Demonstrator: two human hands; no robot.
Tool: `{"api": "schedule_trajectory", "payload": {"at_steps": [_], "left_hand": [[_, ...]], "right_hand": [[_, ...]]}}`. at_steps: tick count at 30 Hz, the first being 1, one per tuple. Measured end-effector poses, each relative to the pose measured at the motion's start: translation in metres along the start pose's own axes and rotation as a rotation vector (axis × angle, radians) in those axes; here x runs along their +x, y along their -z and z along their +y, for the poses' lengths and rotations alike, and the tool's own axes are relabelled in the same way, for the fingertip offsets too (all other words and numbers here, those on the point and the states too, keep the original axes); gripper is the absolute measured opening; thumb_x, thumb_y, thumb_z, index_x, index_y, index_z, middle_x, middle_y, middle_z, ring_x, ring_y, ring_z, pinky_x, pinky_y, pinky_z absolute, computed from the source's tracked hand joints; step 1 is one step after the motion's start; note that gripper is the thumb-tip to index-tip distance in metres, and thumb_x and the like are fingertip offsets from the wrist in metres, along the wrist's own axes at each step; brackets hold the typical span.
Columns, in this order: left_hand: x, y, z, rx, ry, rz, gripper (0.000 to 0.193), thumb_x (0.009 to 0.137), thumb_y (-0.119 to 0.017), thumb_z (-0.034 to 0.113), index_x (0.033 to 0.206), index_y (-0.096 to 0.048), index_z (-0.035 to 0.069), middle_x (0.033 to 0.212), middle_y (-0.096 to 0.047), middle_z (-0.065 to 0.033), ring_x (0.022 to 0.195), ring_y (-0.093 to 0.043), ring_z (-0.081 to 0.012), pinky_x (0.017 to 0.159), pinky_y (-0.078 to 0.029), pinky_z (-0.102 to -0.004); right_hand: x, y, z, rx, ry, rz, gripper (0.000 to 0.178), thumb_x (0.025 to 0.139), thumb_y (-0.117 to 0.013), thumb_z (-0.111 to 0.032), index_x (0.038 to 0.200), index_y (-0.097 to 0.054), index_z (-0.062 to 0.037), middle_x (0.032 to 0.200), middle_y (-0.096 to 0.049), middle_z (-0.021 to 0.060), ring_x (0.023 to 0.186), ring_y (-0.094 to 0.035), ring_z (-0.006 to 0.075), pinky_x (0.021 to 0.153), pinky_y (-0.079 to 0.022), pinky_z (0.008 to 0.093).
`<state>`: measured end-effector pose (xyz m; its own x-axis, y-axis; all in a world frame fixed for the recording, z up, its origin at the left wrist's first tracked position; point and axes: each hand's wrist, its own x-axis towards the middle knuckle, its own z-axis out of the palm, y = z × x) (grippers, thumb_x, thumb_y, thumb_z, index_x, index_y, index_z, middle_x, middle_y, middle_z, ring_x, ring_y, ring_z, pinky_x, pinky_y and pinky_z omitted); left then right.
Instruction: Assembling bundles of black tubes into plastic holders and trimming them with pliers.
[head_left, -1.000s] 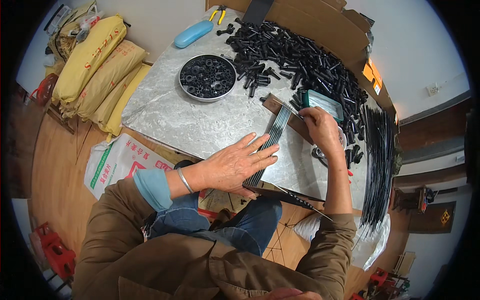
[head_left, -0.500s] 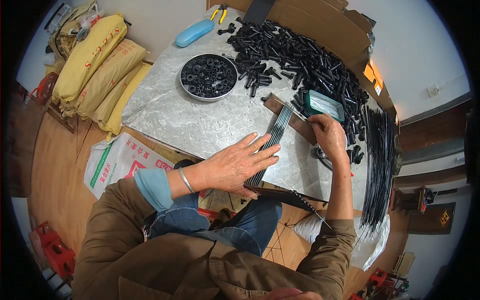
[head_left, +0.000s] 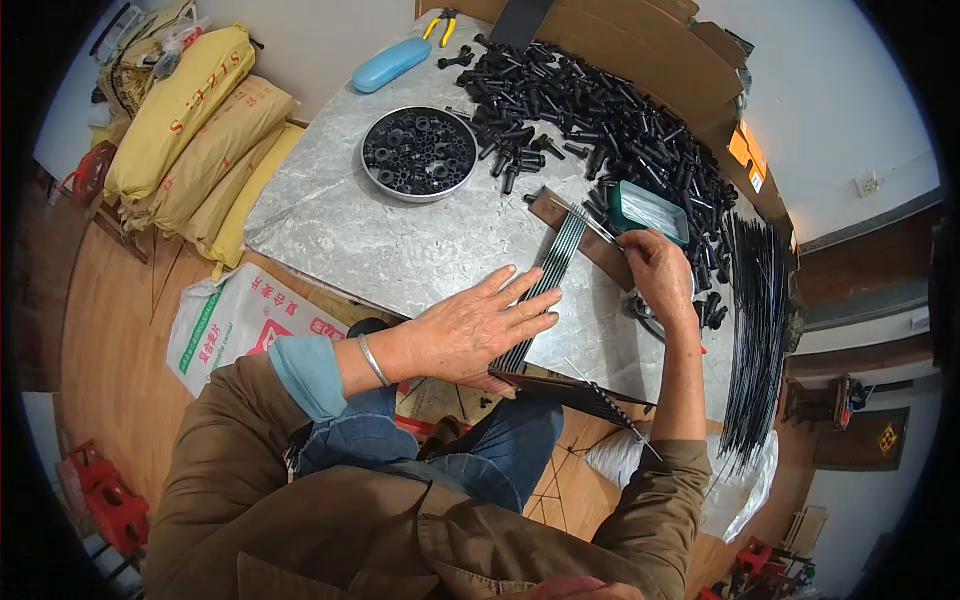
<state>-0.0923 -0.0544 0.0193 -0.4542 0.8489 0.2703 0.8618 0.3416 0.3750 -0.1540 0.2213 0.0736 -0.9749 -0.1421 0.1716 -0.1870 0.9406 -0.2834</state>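
Observation:
My left hand point(head_left: 490, 322) lies flat with fingers apart across a row of thin dark rods point(head_left: 566, 250), near the table's front edge. The rods run side by side from under my palm up to a brown bar point(head_left: 603, 252). My right hand point(head_left: 660, 275) is closed in a pinch on a slim silver tool point(head_left: 600, 230) that looks like tweezers. The tool's far end reaches to the rod tips at the bar. Just beyond my right hand stands a green tray point(head_left: 648, 184) holding thin pale pieces. A dark board point(head_left: 560, 388) with a spiral-wound rod beside it juts from the table edge.
Many black bolt-like plastic parts point(head_left: 620, 120) are heaped at the back right against cardboard point(head_left: 640, 40). A round bowl point(head_left: 365, 178) holds small black rings. A blue case point(head_left: 392, 66) and yellow-handled pliers point(head_left: 440, 27) lie behind it. Long black rods point(head_left: 755, 340) lie at right.

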Motion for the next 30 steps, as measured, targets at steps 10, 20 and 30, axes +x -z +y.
{"api": "schedule_trajectory", "payload": {"at_steps": [10, 20, 30], "left_hand": [[0.0, 0.0, 0.0, 0.003, 0.003, 0.001, 0.1, 0.061, -0.079, 0.056, 0.137, -0.042, 0.002, 0.151, -0.026, -0.0167, 0.141, -0.02, -0.0368, 0.116, -0.017, -0.05], [-0.001, 0.001, 0.0, 0.022, -0.002, 0.012, 0.1, 0.061, -0.079, 0.057, 0.136, -0.043, 0.001, 0.15, -0.027, -0.017, 0.141, -0.021, -0.0373, 0.116, -0.018, -0.0501], [-0.002, -0.001, 0.0, 0.034, -0.015, 0.033, 0.095, 0.066, -0.074, 0.059, 0.135, -0.043, 0.001, 0.15, -0.028, -0.0173, 0.14, -0.022, -0.0372, 0.116, -0.019, -0.0499]], "right_hand": [[0.002, -0.001, -0.004, 0.023, -0.019, -0.016, 0.017, 0.085, -0.057, -0.013, 0.095, -0.07, -0.0078, 0.095, -0.067, 0.0093, 0.089, -0.064, 0.0285, 0.079, -0.049, 0.0381], [0.002, -0.002, -0.006, -0.004, -0.018, 0.004, 0.018, 0.085, -0.056, -0.014, 0.095, -0.07, -0.0084, 0.095, -0.067, 0.0097, 0.089, -0.064, 0.0298, 0.079, -0.048, 0.0393], [0.01, -0.008, -0.009, -0.023, -0.01, -0.002, 0.017, 0.084, -0.057, -0.013, 0.094, -0.07, -0.0074, 0.095, -0.066, 0.0101, 0.089, -0.063, 0.0292, 0.079, -0.048, 0.0367]]}}
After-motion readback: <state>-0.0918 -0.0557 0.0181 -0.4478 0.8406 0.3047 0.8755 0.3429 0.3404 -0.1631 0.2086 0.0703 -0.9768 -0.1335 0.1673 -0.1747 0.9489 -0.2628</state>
